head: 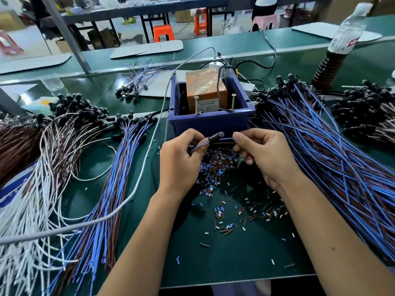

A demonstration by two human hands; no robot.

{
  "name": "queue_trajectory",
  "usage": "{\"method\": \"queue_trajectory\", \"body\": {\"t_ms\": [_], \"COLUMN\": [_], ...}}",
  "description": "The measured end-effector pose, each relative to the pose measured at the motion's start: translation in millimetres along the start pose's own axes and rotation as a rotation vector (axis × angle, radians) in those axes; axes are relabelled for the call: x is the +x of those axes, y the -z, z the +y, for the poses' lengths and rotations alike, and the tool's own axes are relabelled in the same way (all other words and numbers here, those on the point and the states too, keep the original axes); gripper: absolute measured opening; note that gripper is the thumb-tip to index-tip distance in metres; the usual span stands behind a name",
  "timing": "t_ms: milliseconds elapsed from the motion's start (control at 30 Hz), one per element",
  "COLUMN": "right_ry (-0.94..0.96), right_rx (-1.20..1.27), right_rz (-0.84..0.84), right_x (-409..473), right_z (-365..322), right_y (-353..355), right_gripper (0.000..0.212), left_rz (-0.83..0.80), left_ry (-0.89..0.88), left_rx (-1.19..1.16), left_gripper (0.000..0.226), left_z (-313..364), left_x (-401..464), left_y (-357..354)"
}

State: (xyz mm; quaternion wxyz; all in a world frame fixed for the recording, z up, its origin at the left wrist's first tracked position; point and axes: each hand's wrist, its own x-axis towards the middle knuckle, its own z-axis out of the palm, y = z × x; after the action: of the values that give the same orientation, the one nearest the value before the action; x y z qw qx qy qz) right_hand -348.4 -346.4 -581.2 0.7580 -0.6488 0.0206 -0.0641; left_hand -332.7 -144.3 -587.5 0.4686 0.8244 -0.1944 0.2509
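Note:
My left hand [179, 159] pinches a small black LED holder with blue and brown leads [210, 139] just in front of the blue bin [210, 122]. My right hand [263, 154] pinches the blue lead of the same piece from the right side. Both hands hover over a heap of cut insulation bits [215, 167] on the green mat [235, 253]. In the bin sits an orange block with two upright screws [206, 90].
Bundles of blue and brown leaded parts lie left [119, 167] and right [320, 146]. White and brown wires [32, 178] spread at far left. A grey cable [147, 157] crosses the mat. A plastic bottle [346, 33] stands at the back right.

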Motion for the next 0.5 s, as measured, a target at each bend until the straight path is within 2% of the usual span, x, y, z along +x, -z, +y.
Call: {"method": "queue_trajectory", "body": {"t_ms": [133,300,400,500], "right_ry": [-0.082,-0.078,-0.008,0.155], "right_rx": [0.127,0.12,0.047,-0.152], "right_rz": [-0.068,-0.083,-0.029,0.063], "right_x": [1.2,1.8,2.1,2.6], "right_z": [-2.5,-3.0,-0.8,3.9], "right_y": [3.2,6.1,5.6,5.5], "right_gripper": [0.017,0.018,0.015,0.015], "left_rz": [0.009,0.03,0.023,0.023], "left_ry": [0.061,0.095,0.093,0.111], "left_rx": [-0.034,-0.048,-0.038,-0.042], "left_gripper": [0.011,0.013,0.015,0.014], "left_z": [-2.1,-2.8,-1.5,-0.7], "left_x": [0.5,0.4,-0.4,-0.7], "left_y": [-0.2,2.0,2.4,2.7]}}
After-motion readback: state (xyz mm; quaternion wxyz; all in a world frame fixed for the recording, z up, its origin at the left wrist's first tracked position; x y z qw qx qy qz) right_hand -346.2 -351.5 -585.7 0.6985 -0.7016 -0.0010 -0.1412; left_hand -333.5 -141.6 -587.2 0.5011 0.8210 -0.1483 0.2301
